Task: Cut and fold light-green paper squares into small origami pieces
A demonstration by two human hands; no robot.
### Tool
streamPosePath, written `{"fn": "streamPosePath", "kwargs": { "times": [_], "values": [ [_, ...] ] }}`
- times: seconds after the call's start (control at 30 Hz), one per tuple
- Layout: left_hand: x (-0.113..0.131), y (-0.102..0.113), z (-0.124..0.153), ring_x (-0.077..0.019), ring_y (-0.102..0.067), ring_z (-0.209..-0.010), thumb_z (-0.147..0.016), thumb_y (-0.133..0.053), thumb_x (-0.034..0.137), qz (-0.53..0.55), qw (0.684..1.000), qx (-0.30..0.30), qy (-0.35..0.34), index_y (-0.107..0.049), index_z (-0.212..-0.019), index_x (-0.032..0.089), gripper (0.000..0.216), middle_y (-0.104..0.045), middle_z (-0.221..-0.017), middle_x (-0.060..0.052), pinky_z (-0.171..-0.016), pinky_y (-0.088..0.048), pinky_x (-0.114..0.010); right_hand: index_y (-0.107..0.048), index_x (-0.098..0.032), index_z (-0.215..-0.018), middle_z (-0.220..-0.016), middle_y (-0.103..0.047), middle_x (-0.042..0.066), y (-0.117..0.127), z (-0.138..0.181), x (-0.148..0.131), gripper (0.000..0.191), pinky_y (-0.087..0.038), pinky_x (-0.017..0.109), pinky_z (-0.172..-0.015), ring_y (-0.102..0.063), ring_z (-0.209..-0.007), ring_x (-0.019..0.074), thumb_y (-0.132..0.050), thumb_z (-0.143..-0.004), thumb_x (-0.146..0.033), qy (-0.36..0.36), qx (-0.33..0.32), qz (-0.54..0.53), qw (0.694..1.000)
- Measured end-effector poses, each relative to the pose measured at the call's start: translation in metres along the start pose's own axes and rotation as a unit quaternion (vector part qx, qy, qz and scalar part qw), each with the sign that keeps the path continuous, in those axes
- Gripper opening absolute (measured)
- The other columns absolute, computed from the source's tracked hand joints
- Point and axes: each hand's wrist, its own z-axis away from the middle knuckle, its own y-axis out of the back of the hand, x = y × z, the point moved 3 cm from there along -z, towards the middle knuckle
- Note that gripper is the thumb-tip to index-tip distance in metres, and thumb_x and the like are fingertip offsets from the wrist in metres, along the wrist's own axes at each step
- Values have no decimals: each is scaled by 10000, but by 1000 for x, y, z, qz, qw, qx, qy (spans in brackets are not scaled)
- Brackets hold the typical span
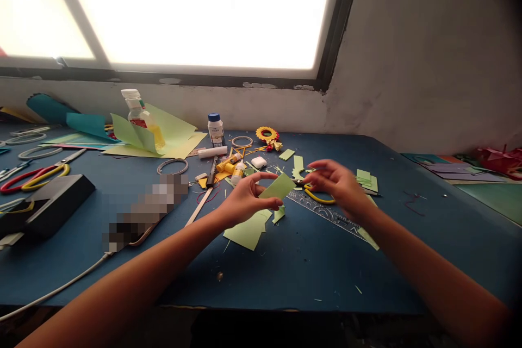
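Note:
My left hand (pixel 244 198) pinches a small light green paper rectangle (pixel 279 187) between thumb and fingers, held just above the blue table (pixel 285 266). My right hand (pixel 336 184) is curled round yellow-handled scissors (pixel 316 194), whose blades point left toward the paper's edge. Beneath my hands lie larger light green paper offcuts (pixel 248 231) and a metal ruler (pixel 326 212).
Glue bottles (pixel 216 129), a yellow paper flower (pixel 267 134), wire rings (pixel 172 166), a clear bottle (pixel 136 111) on green sheets, red and yellow scissors (pixel 32 176), a black box (pixel 53 201) and a cable (pixel 61 288) crowd the left. Coloured papers (pixel 468 174) lie right.

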Motion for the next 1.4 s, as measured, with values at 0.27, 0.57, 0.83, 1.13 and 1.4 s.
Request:
{"fn": "streamPosePath", "kwargs": {
  "times": [0.27, 0.57, 0.83, 1.13, 1.4],
  "values": [
    [-4, -9, 1, -178, -686, -669, -616, -807, 279, 32, 999, -19, 10, -539, -1142, 134, 607, -719, -713, -45, -671, -532, -292, -727, -160, -689, -615, -653, 21, -36, 16, 9, 294, -447, 262, -548, -554, -561, 135, -730, -683, -454, 5, -74, 36, 997],
    [9, -4, 0, -188, -657, -855, -755, -672, 419, 19, 997, 38, -72, -598, -1041, 131, 413, -685, -983, -102, -706, -537, -288, -715, -153, -661, -615, -654, 45, -20, 11, 1, 355, -475, 278, -565, -570, -561, 148, -740, -647, -507, -16, -30, 8, 999],
    [4, -17, 8, -134, -605, -630, -695, -725, 400, 8, 999, 31, -26, -654, -737, 124, 287, -664, -695, -20, -581, -447, -226, -651, -173, -631, -586, -597, 8, -51, 31, 3, 337, -403, 242, -506, -539, -549, 135, -604, -797, -463, 18, -171, 107, 979],
    [5, -20, 10, -115, -574, -663, -699, -725, 377, 63, 998, 15, -12, -661, -721, 127, 259, -646, -703, -11, -626, -431, -216, -544, -182, -611, -614, -560, 10, -48, 34, -4, 355, -400, 259, -580, -520, -596, 141, -409, -899, -341, 107, -161, 148, 970],
    [12, -17, 13, -111, -541, -622, -729, -697, 350, 5, 997, 38, -69, -730, -731, 124, 228, -658, -673, -26, -577, -434, -208, -579, -188, -702, -647, -559, 2, -43, 35, -9, 239, -405, 245, -566, -520, -608, 136, -488, -877, -324, 134, -126, 144, 972]
  ]
}}
